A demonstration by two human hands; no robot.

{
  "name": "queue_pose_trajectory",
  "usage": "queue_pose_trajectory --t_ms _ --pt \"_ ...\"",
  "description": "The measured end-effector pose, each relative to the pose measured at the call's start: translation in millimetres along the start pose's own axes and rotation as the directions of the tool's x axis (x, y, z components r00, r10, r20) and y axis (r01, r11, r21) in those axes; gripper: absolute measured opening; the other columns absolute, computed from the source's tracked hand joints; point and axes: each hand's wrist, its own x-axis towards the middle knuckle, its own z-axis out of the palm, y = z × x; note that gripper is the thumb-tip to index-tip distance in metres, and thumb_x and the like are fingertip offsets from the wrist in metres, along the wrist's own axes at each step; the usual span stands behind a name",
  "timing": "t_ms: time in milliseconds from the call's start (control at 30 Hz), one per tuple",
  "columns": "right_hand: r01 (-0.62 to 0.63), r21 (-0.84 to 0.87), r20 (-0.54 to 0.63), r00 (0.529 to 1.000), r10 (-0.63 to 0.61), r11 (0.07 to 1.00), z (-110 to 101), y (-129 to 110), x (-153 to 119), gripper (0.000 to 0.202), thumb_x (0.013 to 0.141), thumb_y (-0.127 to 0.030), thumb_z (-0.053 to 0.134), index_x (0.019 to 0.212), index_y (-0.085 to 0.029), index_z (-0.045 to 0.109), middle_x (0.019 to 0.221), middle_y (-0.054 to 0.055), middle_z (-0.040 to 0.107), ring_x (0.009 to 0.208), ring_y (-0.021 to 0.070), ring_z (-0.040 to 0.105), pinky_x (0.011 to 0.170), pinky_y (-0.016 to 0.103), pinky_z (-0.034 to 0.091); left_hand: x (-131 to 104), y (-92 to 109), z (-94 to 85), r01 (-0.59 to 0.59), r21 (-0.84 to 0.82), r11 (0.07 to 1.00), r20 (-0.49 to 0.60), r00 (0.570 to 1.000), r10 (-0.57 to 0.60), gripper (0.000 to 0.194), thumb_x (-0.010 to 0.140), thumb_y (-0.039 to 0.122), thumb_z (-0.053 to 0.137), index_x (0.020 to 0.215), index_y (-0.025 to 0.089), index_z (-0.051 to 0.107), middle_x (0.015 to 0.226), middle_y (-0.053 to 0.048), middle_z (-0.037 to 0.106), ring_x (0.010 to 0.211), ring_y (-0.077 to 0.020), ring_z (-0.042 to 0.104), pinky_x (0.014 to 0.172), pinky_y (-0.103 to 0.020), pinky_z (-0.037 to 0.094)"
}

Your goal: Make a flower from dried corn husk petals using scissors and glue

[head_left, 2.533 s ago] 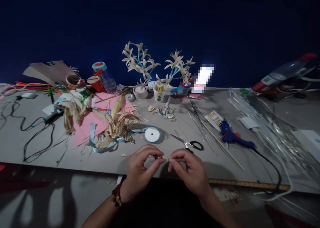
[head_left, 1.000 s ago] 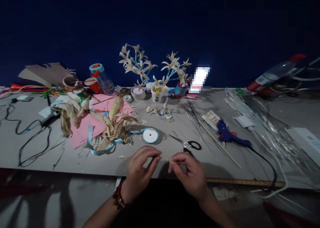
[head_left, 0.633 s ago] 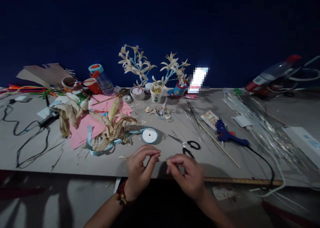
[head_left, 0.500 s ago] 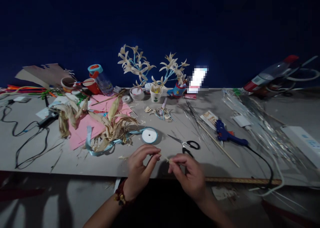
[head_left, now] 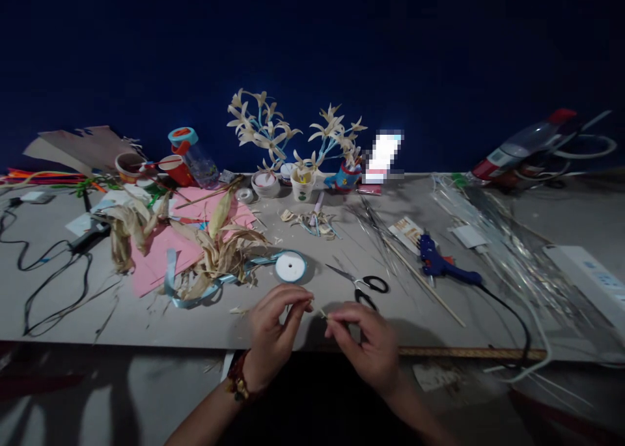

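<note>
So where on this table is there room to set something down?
Room shows between the scissors and the pale stick, by the right hand, and in front of the blue ribbon, left of the left hand, with small scraps. It's crowded where dried husks lie on the pink paper, and along the back around the white cup.

A: Can we identify the pale strip between the left hand and right hand?
B: No. Too small; we find its ends hidden by the hands.
A: Bright patch?
B: Pixelated, so unreadable to us. White box: cut off, right edge.
</note>
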Motion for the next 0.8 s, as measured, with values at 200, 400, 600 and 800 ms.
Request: queue_pose_trajectory --t_ms 200,400,600,800 --pt "-0.056 0.045 0.067 0.996 0.053 0.997 -9.9 10.7 -11.8 0.008 0.093 -0.02 0.063 0.094 -0.024 0.071 0.064 -0.002 0.073 0.059 0.0165 0.07 0.063 0.028 0.056 1.9 1.6 -0.7 0.063 -0.083 0.995 0.003 0.998 -0.063 0.013 0.095 0.013 0.061 0.098 0.02 0.071 0.08 -0.003 0.075 0.078 -0.0166 0.071 0.075 -0.029 0.057" --pt "-0.084 -0.093 0.129 0.987 0.096 0.992 -38.9 26.3 -26.5 0.006 0.089 -0.021 0.067 0.085 -0.024 0.071 0.069 -0.001 0.075 0.061 0.0172 0.071 0.059 0.025 0.055 3.5 1.3 0.2 0.114 -0.074 0.991 -0.035 0.993 -0.117 0.01 0.094 0.016 0.063 0.093 0.019 0.072 0.077 -0.004 0.073 0.076 -0.017 0.07 0.074 -0.03 0.056" --pt "-0.071 -0.11 -0.019 0.997 0.069 0.991 -43.7 15.4 -0.3 0.01 0.092 -0.02 0.063 0.086 -0.023 0.071 0.077 0.003 0.074 0.071 0.019 0.069 0.067 0.029 0.054 1.5 1.0 5.8 0.145 -0.097 0.985 0.054 0.989 -0.14 0.011 0.095 0.018 0.062 0.095 0.019 0.072 0.077 -0.004 0.072 0.077 -0.0171 0.069 0.075 -0.03 0.055" --pt "0.045 -0.016 0.121 0.992 -0.042 0.999 -19.8 -1.1 26.9 0.008 0.092 -0.016 0.064 0.09 -0.022 0.069 0.087 0.004 0.07 0.085 0.0191 0.067 0.078 0.032 0.054 0.1 4.4 8.2 0.069 -0.035 0.997 0.103 0.993 -0.065 0.012 0.095 0.013 0.062 0.099 0.02 0.071 0.085 -0.004 0.072 0.08 -0.0158 0.068 0.075 -0.027 0.054"
